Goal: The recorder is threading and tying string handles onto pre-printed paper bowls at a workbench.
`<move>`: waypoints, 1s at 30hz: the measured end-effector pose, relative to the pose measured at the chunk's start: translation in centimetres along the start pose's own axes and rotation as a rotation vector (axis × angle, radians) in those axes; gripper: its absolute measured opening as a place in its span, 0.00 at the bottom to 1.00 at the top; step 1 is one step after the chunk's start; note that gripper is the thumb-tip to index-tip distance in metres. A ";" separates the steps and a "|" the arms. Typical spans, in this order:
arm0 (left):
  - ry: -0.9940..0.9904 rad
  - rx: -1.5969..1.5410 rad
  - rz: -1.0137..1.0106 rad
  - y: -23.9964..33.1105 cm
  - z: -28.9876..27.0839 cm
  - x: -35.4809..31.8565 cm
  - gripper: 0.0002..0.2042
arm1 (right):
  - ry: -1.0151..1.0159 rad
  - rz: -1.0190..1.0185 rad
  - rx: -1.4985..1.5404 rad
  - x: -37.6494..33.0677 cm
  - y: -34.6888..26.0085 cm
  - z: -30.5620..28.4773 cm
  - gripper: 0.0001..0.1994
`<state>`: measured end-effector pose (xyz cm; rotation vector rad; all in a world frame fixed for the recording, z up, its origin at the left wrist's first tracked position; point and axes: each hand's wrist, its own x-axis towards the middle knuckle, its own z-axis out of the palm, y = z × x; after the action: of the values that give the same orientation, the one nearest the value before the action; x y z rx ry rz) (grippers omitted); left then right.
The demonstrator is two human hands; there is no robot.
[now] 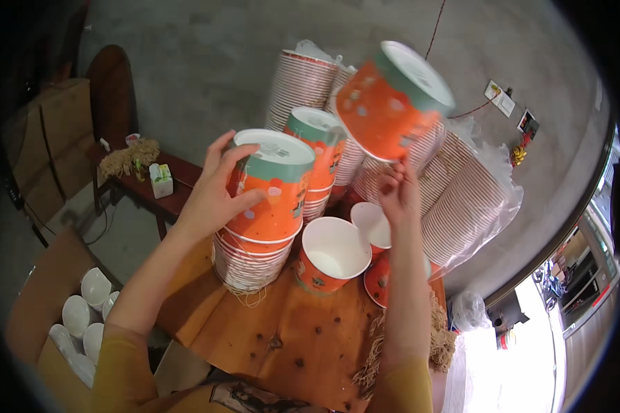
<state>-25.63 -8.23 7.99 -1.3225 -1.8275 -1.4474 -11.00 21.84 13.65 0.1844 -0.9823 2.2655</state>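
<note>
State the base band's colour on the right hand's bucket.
The base band is green, best seen in head view.

Grey wall (207, 69) to the rear; fitted to its right part, a white socket plate (501, 101), with a thin reddish cord (435, 31) hanging farther left. Below the plate, a yellow-and-red ornament (517, 155). At left, a dark red bench (185, 177) carrying a white-and-green packet (161, 182). Behind the bench, an upright brown panel (110, 89) with rounded top; beside it, a large cardboard box (65, 127). Far right: bright opening, overexposed, contents partly unreadable.
</note>
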 end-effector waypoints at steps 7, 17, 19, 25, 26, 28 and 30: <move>-0.085 -0.029 -0.069 -0.9 -0.5 0.5 0.25 | 0.211 0.115 -0.146 6.5 8.0 -2.1 0.09; -0.082 -0.072 -0.057 -1.1 -0.8 0.3 0.28 | 0.243 0.418 -0.558 1.2 8.7 -6.2 0.13; 0.141 0.086 0.075 0.3 -0.5 -0.6 0.28 | 0.201 0.323 -0.681 -0.7 6.8 -6.6 0.14; -0.098 -0.057 0.377 3.2 4.4 -7.2 0.17 | 0.237 0.062 -1.176 -8.1 2.6 -5.9 0.12; -0.180 -0.033 0.391 3.7 6.0 -7.8 0.18 | 0.251 0.046 -1.174 -9.4 2.2 -6.1 0.11; -0.334 -0.017 0.376 4.0 9.5 -8.9 0.19 | 0.302 0.024 -1.160 -11.9 1.5 -7.1 0.10; -0.421 0.132 0.358 3.3 12.4 -9.1 0.20 | 0.335 0.039 -1.195 -14.6 0.2 -7.7 0.10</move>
<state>-16.29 -0.49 -2.08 -1.8748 -1.7670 -0.8947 1.13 19.65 2.70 -0.6952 -1.9170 1.3233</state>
